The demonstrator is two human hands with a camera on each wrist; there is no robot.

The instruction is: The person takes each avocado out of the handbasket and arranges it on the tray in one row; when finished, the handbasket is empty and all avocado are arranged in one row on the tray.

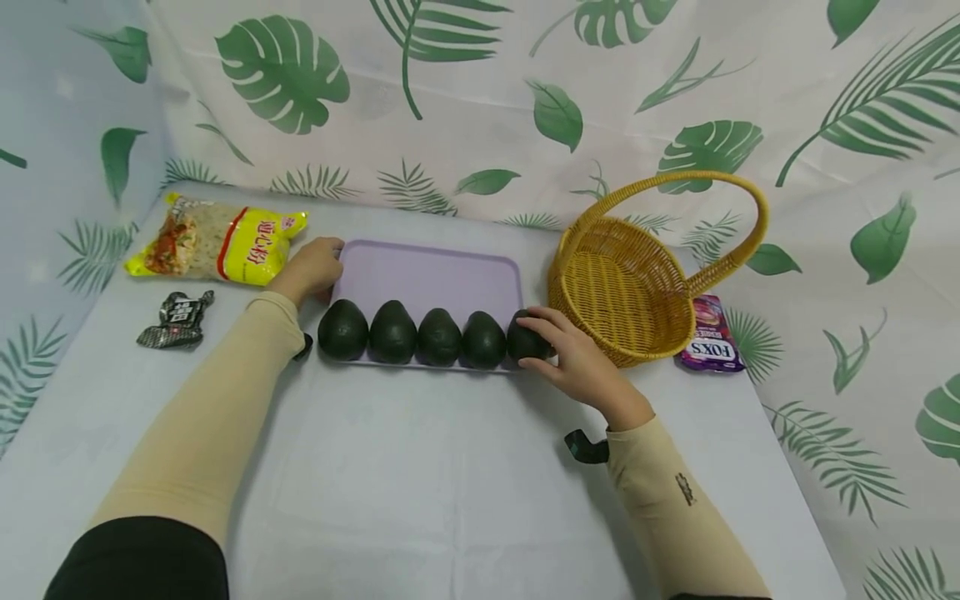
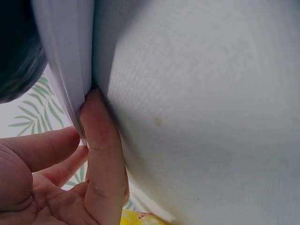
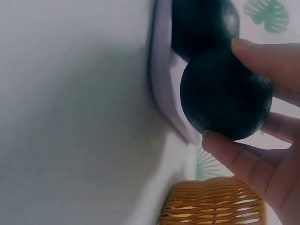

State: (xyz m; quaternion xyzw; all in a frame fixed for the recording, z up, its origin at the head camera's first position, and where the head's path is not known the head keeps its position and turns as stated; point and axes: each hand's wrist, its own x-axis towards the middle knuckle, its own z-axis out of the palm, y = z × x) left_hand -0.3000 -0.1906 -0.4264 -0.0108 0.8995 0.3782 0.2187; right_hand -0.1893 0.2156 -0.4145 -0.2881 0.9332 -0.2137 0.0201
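Observation:
A pale purple tray (image 1: 431,271) lies on the table with several dark green avocados (image 1: 393,332) in a row along its near side. My left hand (image 1: 313,265) pinches the tray's left edge; in the left wrist view the thumb is at the rim (image 2: 70,101) and a finger reaches down beside it at the tabletop. With thumb and fingers, my right hand (image 1: 577,360) grips the rightmost avocado (image 3: 225,93) at the tray's right end. That avocado overlaps its neighbour (image 3: 204,26) in the right wrist view.
A yellow wicker basket (image 1: 555,287) with a tall handle stands just right of the tray. A purple Fox's candy bag (image 1: 711,337) lies beyond it. On the left are a yellow food bag (image 1: 217,242) and small black wrapped packets (image 1: 178,321). Leaf-patterned cloth hangs behind.

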